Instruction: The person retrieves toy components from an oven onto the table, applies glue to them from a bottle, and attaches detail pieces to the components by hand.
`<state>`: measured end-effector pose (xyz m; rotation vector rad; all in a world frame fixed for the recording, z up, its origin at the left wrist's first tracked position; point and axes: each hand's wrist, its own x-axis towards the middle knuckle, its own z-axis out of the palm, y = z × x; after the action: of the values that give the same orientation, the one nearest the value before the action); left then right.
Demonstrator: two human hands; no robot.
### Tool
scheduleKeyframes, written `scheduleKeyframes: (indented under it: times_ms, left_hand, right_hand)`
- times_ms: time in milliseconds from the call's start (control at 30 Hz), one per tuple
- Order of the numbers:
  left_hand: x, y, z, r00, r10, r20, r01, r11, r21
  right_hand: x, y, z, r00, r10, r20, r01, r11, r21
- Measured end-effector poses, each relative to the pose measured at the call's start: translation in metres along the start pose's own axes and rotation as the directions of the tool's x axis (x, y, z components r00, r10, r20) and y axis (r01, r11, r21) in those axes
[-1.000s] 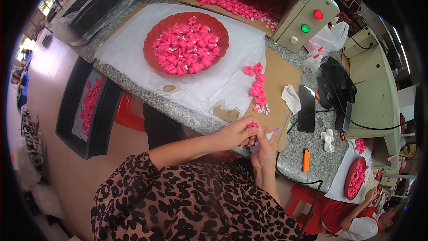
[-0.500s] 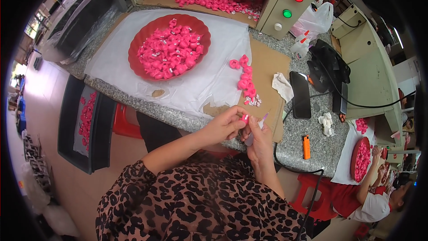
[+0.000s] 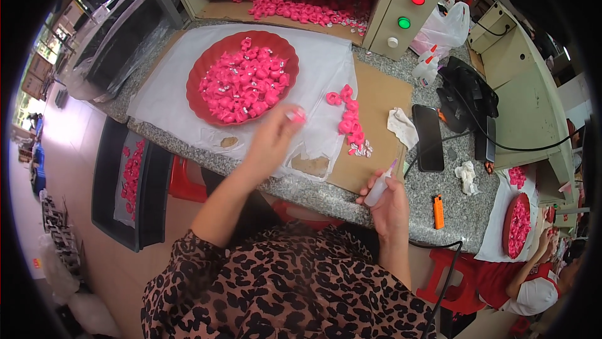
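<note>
My left hand (image 3: 274, 141) is over the white paper, just in front of the red scalloped bowl, its fingers closed on a small pink plastic part (image 3: 298, 115) with a white spot. In that red bowl (image 3: 195, 91) lies a heap of similar pink parts (image 3: 241, 82). Near the bench's front edge, my right hand (image 3: 390, 204) is wrapped round a small translucent squeeze bottle (image 3: 378, 190) with a thin purple tip pointing up. Beyond it, a short row of pink parts (image 3: 350, 116) and several small white-and-dark pieces (image 3: 360, 149) rest on the brown cardboard (image 3: 382, 97).
At the back, a beige open-fronted box (image 3: 401, 6) with lit buttons holds more pink parts. To the right are a phone (image 3: 428, 138), an orange lighter (image 3: 438, 211), white bottles (image 3: 426, 69) and cables. A dark bin (image 3: 150, 195) stands left; a co-worker (image 3: 520, 282) sits right.
My hands were together at the bench edge. The left has moved up and left toward the bowl with the pink part; the right has shifted right with the bottle.
</note>
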<state>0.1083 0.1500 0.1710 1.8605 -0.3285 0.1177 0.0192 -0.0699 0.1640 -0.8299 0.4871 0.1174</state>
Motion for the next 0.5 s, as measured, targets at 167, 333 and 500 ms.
scheduleKeyframes:
  times_ms: [167, 333, 500]
  left_hand:
    - [0.049, 0.005, -0.058, 0.957, 0.075, -0.281, 0.120, 0.778, 0.617]
    - [0.045, 0.012, -0.012, 0.988, 0.147, -0.038, -0.103, 0.837, 0.537]
    - [0.032, -0.001, 0.057, 0.970, 0.124, 0.211, -0.208, 0.868, 0.450]
  right_hand:
    - [0.000, -0.004, -0.012, 0.983, -0.126, 0.135, 0.144, 0.980, -0.137]
    - [0.000, 0.000, -0.011, 0.974, -0.172, 0.148, 0.197, 0.964, -0.176]
    - [-0.001, -0.005, -0.005, 0.985, -0.095, 0.142, 0.100, 0.994, -0.033]
